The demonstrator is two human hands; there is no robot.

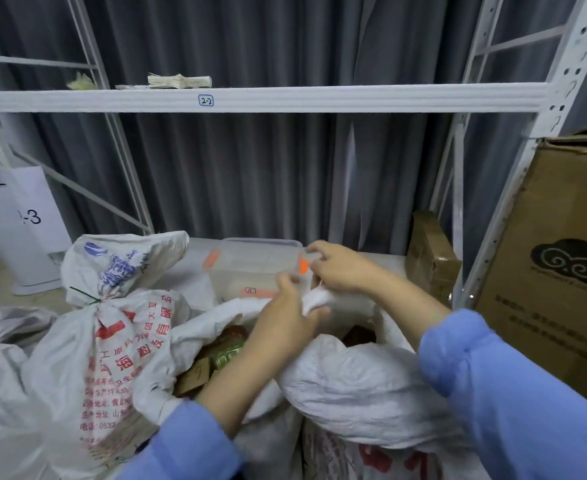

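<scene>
Left hand (285,317) and right hand (340,271) grip a white sack (361,386) by its twisted neck; shelf label (206,100) reads "2-2"; contents hidden.

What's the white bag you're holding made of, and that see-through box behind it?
The white sack looks like woven plastic, matte, going by its stiff crinkly creases; the weave itself is too blurry to see. The box looks like hard clear plastic: smooth, see-through walls, with orange clips.
</scene>
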